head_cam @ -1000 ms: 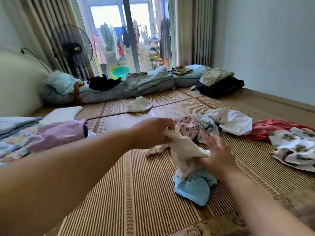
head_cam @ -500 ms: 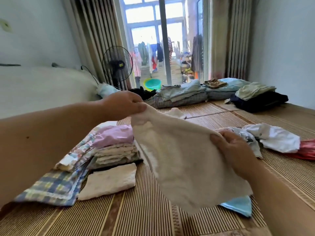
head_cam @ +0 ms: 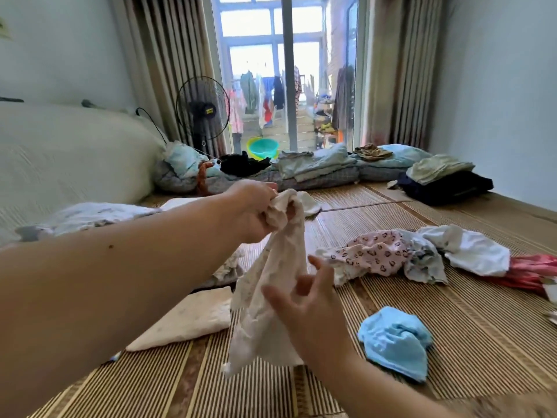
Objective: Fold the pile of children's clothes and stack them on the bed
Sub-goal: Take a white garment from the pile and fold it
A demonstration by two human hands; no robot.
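Right hand [head_cam: 304, 300]: grip spread, fingers loose against the lower part of the cream garment [head_cam: 271, 285], which hangs above the bed mat [head_cam: 467, 297]. Left hand [head_cam: 250, 209]: grip pinching its bunched top. Best next: find a hem corner with the right hand and pull the cloth flat before folding. Folded cream piece [head_cam: 187, 318] lies just left; unfolded pile [head_cam: 373, 251] lies beyond.

A cream garment [head_cam: 259, 330] hangs bunched in the middle. A blue garment [head_cam: 394, 345] lies crumpled near right and a folded cream piece [head_cam: 187, 321] near left. A pink patterned garment [head_cam: 373, 251], white garment [head_cam: 476, 251] and red garment [head_cam: 530, 270] lie heaped farther right.
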